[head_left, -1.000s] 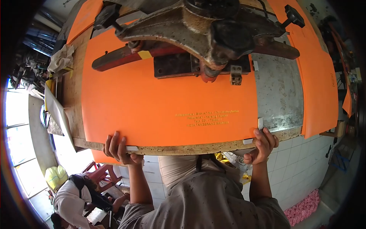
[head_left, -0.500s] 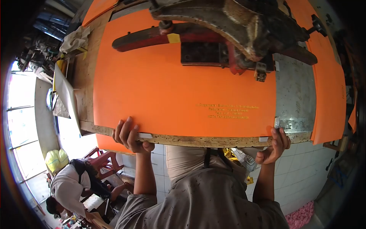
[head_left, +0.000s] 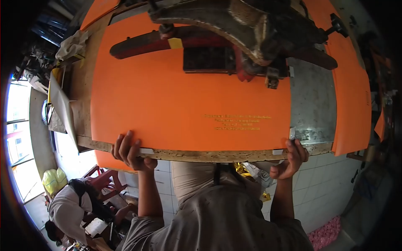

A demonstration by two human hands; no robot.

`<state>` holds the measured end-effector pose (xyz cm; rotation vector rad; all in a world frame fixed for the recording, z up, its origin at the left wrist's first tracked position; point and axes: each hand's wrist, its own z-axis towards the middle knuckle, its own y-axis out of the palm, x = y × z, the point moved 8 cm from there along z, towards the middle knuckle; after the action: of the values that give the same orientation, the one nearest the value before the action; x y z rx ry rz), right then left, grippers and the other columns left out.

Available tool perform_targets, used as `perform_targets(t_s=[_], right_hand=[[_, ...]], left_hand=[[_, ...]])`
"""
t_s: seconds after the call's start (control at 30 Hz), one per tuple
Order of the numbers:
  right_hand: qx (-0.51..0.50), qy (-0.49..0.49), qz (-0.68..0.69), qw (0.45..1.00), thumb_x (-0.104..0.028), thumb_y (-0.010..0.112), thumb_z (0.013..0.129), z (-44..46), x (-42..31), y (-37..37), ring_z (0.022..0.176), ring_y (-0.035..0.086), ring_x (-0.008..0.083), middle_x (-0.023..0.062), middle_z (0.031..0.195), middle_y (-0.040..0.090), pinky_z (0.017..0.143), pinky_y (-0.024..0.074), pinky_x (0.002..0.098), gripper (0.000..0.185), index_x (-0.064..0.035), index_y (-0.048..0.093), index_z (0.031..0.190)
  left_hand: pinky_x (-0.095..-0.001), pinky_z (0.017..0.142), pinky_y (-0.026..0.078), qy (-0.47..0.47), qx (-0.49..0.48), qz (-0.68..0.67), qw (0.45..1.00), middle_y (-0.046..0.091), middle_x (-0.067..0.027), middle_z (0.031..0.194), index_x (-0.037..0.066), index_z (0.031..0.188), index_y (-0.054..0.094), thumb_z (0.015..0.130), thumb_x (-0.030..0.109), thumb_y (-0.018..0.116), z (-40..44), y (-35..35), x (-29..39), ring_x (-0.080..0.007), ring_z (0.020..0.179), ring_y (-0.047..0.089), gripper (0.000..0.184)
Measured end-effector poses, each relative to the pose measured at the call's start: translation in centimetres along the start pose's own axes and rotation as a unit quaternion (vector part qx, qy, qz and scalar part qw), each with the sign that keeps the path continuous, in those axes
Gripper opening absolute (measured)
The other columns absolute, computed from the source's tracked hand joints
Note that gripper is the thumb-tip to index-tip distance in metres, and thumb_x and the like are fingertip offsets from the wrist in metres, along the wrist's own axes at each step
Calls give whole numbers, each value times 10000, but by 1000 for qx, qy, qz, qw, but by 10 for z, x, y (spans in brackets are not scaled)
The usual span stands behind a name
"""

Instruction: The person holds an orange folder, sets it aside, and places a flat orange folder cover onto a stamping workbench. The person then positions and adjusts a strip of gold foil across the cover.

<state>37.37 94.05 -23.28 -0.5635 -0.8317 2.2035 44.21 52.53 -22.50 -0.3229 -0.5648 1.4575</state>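
A large orange sheet with several lines of gold lettering lies on a wooden board under a heavy black and red press. At the board's front edge, my left hand has its fingers curled over the sheet's lower left part, thumb below the edge. My right hand is bent round the same edge near the sheet's lower right corner, beside a small white tab. Two more white tabs sit along the edge between my hands. The undersides of my grips are hidden.
Orange sheets are stacked at the right, past a grey metal plate. More orange sheet shows below the board at left. A crumpled cloth lies at the upper left. Another person bends over at the lower left, near a red stool.
The camera view has swung to one side and partly back, shifting everything in the picture. Both hands have stayed at the board's front edge, with the sheet in place between them.
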Motion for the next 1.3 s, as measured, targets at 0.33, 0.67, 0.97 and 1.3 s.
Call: perform_targets(t_s=[0.33,0.67,0.97,1.3], right_hand=[[26,6,3,1000,-560,429,997,-5,2,1,1283,566,254,67,1266,696,1157,237,428,614,-160,414,1463],[85,-7,34,996,-518,443,998,-10,4,-2,1228,603,297,115,1250,652,1131,278,450,542,-144,397,1388],[30,26,12,999,-549,357,1041,-5,2,-1,1247,578,226,18,1227,698,1148,243,433,475,-205,413,1364],[28,27,15,999,-537,402,1020,-4,2,-2,1247,577,223,23,1230,703,1143,245,427,461,-209,441,1342]], left_hand=[[-516,1081,368,-2,-22,8,1000,662,-145,1254,133,1125,563,1038,571,269,-7,2,-4,-347,1242,541,536],[-529,1114,347,-19,-11,-15,1000,645,-149,1280,130,1181,505,1038,583,272,-7,3,-6,-339,1267,522,530],[-522,1113,351,-21,-10,-13,1000,659,-142,1264,130,1132,541,1038,581,274,-8,4,-7,-336,1267,522,533],[-518,1078,372,2,-24,12,1000,677,-139,1251,137,1158,561,1040,571,268,-6,1,-4,-348,1233,552,537]])
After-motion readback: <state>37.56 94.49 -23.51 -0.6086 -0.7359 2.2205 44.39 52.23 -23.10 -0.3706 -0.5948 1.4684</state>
